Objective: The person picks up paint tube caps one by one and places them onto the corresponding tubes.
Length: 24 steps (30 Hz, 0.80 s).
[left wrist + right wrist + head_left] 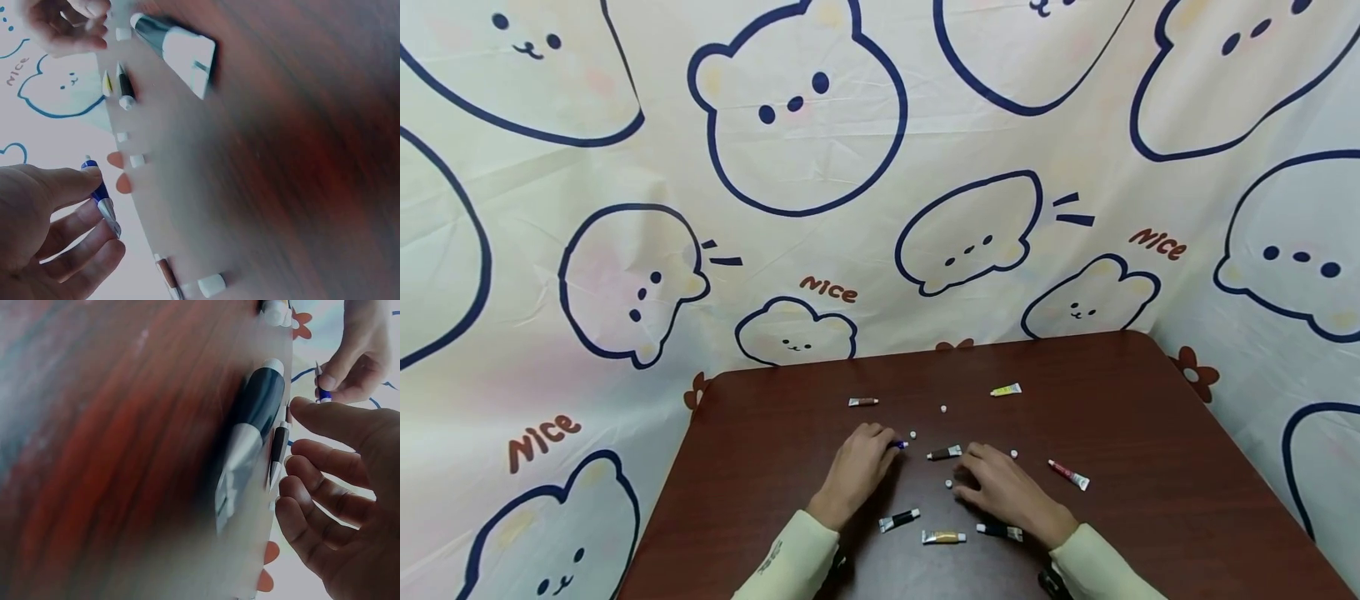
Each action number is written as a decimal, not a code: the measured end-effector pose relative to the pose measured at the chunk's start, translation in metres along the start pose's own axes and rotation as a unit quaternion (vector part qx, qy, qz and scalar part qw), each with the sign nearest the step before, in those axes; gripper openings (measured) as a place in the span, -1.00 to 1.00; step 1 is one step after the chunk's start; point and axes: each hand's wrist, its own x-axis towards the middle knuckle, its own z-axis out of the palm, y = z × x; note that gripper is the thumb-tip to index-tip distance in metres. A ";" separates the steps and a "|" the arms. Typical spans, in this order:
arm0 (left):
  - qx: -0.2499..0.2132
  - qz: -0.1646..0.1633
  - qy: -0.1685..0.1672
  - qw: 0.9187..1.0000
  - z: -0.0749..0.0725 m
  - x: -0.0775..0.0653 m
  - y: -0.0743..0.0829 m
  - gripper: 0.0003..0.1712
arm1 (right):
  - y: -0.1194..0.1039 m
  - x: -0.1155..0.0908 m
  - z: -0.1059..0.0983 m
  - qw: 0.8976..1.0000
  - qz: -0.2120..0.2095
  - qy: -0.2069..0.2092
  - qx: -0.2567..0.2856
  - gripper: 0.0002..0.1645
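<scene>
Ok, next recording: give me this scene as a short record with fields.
Left grip: holds the blue tube
Right grip: holds nothing, fingers loosely bent
Between them: dark brown tube
Far tubes: reddish-brown tube, yellow tube
Right side: red tube
Near tubes: black tube, gold tube, dark tube
Small white caps: four on the table, head view
Backdrop: pale cloth, bear outlines, "Nice" lettering

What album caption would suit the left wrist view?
Left hand holds a blue tube; white caps dot the table.
</scene>
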 end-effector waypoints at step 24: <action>-0.005 0.028 0.025 0.999 -0.019 -0.010 0.023 -0.89 | -0.003 0.013 0.007 0.999 -0.017 -0.041 0.013 -0.85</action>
